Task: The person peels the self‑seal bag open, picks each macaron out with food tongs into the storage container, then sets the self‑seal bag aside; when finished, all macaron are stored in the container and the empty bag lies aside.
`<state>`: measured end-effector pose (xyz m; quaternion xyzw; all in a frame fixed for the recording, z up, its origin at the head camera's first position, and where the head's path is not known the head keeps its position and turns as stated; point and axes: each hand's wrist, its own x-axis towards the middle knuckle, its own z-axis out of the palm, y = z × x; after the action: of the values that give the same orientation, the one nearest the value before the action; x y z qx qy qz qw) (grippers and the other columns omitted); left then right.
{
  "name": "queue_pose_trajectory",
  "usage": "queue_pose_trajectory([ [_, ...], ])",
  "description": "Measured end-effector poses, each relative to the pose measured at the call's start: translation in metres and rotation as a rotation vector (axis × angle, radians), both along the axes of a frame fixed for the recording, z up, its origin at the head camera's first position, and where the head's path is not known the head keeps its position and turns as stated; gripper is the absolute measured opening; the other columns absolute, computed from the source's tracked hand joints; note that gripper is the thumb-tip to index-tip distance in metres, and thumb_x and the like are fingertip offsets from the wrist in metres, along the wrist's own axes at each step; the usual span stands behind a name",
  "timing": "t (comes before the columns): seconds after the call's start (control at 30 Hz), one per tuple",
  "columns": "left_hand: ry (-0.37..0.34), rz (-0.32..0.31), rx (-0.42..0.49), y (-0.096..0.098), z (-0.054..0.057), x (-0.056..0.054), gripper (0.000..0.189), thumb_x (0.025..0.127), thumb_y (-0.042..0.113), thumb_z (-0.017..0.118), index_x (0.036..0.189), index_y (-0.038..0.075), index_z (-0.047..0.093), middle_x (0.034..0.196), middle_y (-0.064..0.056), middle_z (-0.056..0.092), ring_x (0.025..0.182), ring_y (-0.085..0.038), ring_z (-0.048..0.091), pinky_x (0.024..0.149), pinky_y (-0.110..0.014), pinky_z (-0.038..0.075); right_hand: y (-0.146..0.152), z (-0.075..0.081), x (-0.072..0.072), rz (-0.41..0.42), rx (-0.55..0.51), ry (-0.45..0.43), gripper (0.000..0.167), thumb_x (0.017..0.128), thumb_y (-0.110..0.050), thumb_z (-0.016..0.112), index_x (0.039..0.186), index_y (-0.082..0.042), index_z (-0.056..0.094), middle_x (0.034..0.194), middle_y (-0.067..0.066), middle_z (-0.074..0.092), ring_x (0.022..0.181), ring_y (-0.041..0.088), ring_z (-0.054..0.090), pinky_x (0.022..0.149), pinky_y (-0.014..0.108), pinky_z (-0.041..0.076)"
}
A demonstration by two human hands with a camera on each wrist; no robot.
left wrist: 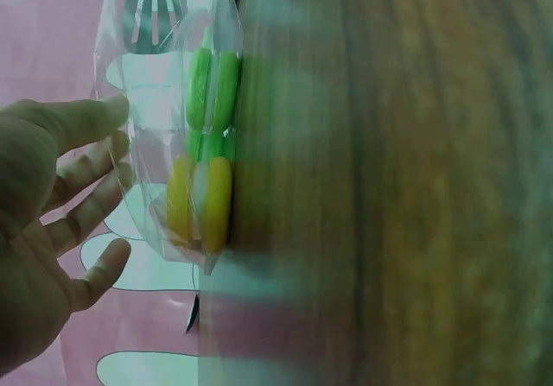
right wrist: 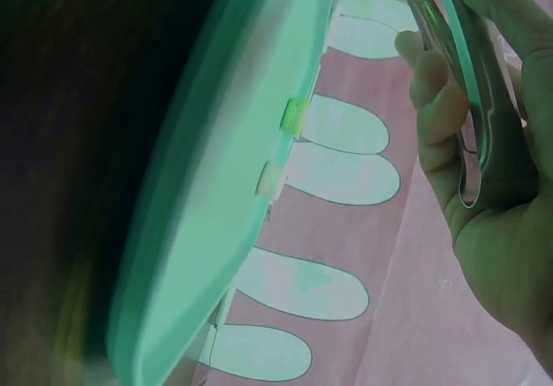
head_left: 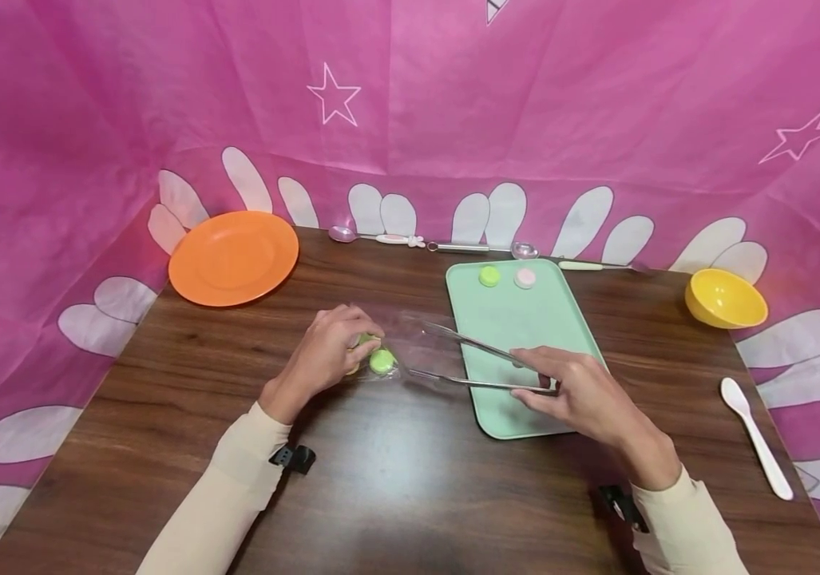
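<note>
A clear plastic bag (head_left: 410,331) lies on the table, holding a green macaron (head_left: 382,362) and a yellow macaron (left wrist: 216,205). My left hand (head_left: 326,351) pinches the bag's film at its left end; in the left wrist view, the fingertips meet the film beside the macarons. My right hand (head_left: 578,391) grips metal tongs (head_left: 499,386) between thumb and fingers. Their arms stand apart, and the slotted tip (left wrist: 155,15) shows through the bag's film. Under the tongs lies a mint-green tray (head_left: 517,319) with a green macaron (head_left: 489,276) and a pink macaron (head_left: 525,278) at its far end.
An orange plate (head_left: 233,257) is at the back left. Along the back edge lie a pink spoon (head_left: 342,234), a metal scoop (head_left: 524,251) and a green-handled utensil (head_left: 582,266). A yellow bowl (head_left: 726,299) and a white spoon (head_left: 758,443) are at the right.
</note>
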<state>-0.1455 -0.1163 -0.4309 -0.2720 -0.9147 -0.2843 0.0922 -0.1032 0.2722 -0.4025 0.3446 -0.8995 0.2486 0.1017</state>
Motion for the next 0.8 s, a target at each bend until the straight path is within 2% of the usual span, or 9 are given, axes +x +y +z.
queue_pose_trajectory([
  [0.2, 0.0, -0.01, 0.05, -0.003, 0.004, 0.001, 0.013, 0.093, 0.011, 0.084, 0.106, 0.009, 0.084, 0.104, -0.006, 0.08, 0.097, -0.026, 0.07, 0.097, -0.056, 0.052, 0.002, 0.005, -0.007, 0.009, 0.006, -0.048, 0.045, 0.082, -0.011, 0.092, 0.125, -0.008, 0.079, 0.097, 0.0, 0.078, 0.073, 0.0, 0.055, 0.065, 0.012, 0.043],
  [0.37, -0.015, -0.045, 0.077, -0.004, 0.007, 0.0, 0.012, 0.093, 0.01, 0.084, 0.104, 0.008, 0.085, 0.102, -0.006, 0.08, 0.098, -0.026, 0.072, 0.1, -0.057, 0.052, -0.002, 0.008, -0.018, 0.04, -0.001, -0.109, 0.039, 0.085, -0.009, 0.09, 0.123, -0.009, 0.08, 0.1, 0.001, 0.08, 0.078, 0.005, 0.059, 0.071, 0.015, 0.045],
  [0.5, -0.005, -0.083, 0.087, -0.005, 0.006, -0.001, 0.008, 0.095, 0.011, 0.082, 0.101, 0.008, 0.085, 0.098, -0.004, 0.08, 0.095, -0.023, 0.075, 0.094, -0.052, 0.055, -0.007, 0.008, -0.025, 0.05, 0.019, -0.147, 0.035, 0.088, -0.013, 0.088, 0.123, -0.012, 0.081, 0.099, -0.003, 0.079, 0.079, 0.006, 0.061, 0.073, 0.017, 0.046],
  [0.63, 0.027, -0.096, 0.077, -0.004, 0.004, -0.003, 0.006, 0.096, 0.01, 0.08, 0.099, 0.009, 0.085, 0.097, -0.002, 0.079, 0.092, -0.023, 0.074, 0.084, -0.049, 0.055, -0.014, 0.005, -0.029, 0.089, 0.025, -0.163, 0.036, 0.089, -0.015, 0.088, 0.124, -0.013, 0.08, 0.102, -0.002, 0.081, 0.081, 0.008, 0.065, 0.073, 0.02, 0.05],
  [0.8, 0.031, -0.092, 0.079, -0.003, 0.004, -0.003, 0.006, 0.096, 0.01, 0.079, 0.098, 0.008, 0.084, 0.097, -0.003, 0.079, 0.087, -0.026, 0.068, 0.083, -0.049, 0.053, -0.025, 0.0, -0.033, 0.134, 0.013, -0.175, 0.037, 0.089, -0.017, 0.089, 0.124, -0.012, 0.08, 0.105, 0.0, 0.082, 0.082, 0.013, 0.069, 0.073, 0.026, 0.054],
])
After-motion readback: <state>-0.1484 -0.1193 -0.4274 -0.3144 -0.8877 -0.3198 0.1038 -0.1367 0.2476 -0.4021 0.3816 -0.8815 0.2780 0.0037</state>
